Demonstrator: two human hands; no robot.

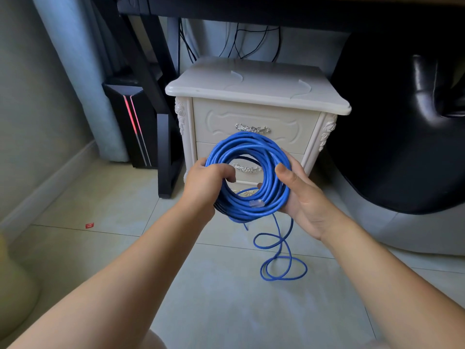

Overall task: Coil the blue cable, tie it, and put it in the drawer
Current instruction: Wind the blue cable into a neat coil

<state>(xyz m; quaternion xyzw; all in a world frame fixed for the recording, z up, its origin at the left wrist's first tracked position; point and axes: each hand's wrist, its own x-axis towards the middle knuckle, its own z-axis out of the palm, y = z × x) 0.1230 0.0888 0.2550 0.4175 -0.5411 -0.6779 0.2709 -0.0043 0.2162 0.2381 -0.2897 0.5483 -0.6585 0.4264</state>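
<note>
The blue cable (247,147) is wound into a thick round coil held up in front of the white nightstand (254,84). My left hand (206,183) grips the coil's left side with fingers curled through the middle. My right hand (302,195) holds the right side, thumb over the front and fingers behind. A clear plug (256,203) lies on the coil's lower part. A loose tail of cable (279,253) hangs down and loops on the floor tiles. The top drawer (253,128) and the drawer below it are closed.
A black computer tower (130,122) with a red light stands left of the nightstand beside a black desk leg (166,152). A black chair (402,134) fills the right. Dark cables hang behind the nightstand. A small red scrap (89,225) lies on the tiles.
</note>
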